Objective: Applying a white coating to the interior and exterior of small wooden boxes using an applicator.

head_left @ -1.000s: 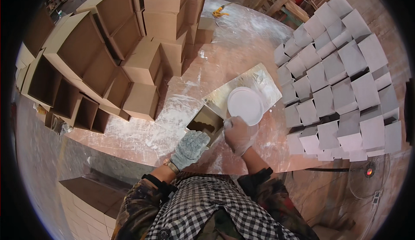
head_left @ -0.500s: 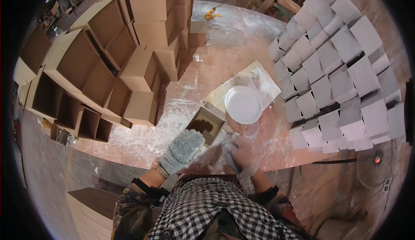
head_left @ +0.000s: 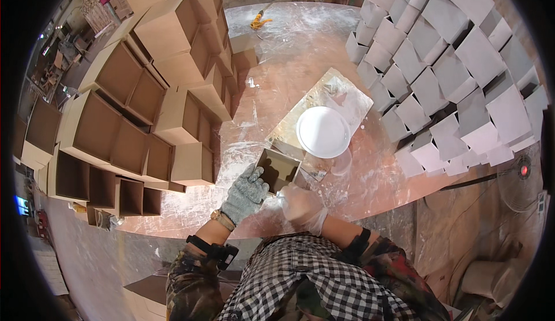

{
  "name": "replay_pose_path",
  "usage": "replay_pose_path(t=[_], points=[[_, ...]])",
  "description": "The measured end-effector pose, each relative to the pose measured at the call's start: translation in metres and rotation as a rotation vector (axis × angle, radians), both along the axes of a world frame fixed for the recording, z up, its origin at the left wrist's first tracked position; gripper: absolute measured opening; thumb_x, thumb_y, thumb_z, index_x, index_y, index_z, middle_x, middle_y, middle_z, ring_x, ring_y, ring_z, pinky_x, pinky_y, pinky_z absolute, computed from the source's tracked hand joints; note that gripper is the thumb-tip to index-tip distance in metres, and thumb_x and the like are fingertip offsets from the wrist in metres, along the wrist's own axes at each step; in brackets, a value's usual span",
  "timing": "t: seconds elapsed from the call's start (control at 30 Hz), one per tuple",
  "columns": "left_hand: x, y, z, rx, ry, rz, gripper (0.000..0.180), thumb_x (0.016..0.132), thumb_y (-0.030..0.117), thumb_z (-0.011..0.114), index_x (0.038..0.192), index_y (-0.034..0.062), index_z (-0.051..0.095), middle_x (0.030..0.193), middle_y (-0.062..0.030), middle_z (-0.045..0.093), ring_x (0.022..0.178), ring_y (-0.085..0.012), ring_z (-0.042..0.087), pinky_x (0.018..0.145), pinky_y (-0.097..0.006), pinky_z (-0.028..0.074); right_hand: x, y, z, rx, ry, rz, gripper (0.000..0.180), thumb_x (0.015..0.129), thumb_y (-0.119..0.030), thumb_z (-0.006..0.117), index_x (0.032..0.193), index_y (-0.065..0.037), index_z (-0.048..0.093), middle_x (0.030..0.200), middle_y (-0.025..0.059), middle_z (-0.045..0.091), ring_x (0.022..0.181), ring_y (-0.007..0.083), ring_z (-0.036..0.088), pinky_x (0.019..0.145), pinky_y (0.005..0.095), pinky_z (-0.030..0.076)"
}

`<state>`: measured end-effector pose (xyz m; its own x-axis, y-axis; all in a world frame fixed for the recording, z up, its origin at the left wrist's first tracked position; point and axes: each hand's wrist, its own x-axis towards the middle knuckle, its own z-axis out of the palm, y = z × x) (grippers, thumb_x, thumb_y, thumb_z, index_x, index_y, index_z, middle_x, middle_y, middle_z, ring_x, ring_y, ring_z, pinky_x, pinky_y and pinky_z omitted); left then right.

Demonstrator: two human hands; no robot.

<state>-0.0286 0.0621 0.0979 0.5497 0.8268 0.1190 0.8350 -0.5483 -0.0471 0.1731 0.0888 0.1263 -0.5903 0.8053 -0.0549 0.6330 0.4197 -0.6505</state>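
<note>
Since the earlier frame both hands have drawn the small open cardboard box (head_left: 278, 169) nearer the table (head_left: 300, 49) edge. Stacked brown boxes (head_left: 144, 107) stand beyond the left hand (head_left: 245, 195); a white plate (head_left: 322, 132) lies just beyond the right hand (head_left: 300, 205). The left hand's fingers curl on the box rim. Whether the right hand grips anything cannot be told.

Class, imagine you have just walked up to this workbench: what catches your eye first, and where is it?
Probably the white round plate, bright on a shiny sheet mid-table. Just below it, the grey-gloved left hand and clear-gloved right hand meet at a small open brown box. Stacked cardboard boxes fill the left, pale boxes the right.
</note>
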Motion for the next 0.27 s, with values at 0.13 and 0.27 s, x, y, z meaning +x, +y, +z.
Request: replay_pose_path(t=[0.13,0.27], points=[[0.002,0.001,0.012,-0.013,-0.031,-0.006,0.008,0.073,0.016,0.057,0.074,0.0083,0.056,0.078,-0.012,0.06,0.111,-0.0307,0.056,0.109,-0.044,0.031,0.002,0.05,0.016,0.007,-0.114,-0.174,0.019,0.082,-0.019,0.053,0.086,-0.003,0.062,0.084,0.0204,0.063,0.081,0.0389,0.062,0.073,0.0478,0.049],[0.0,0.001,0.006,0.055,-0.07,-0.008,0.014,0.067,0.016,0.063,0.074,0.0096,0.053,0.076,-0.0111,0.059,0.112,-0.0294,0.056,0.11,-0.044,0.03,0.003,0.101,0.005,0.083,-0.062,-0.169,0.021,0.083,-0.021,0.054,0.092,-0.003,0.062,0.092,0.021,0.065,0.094,0.0418,0.063,0.083,0.046,0.05]])
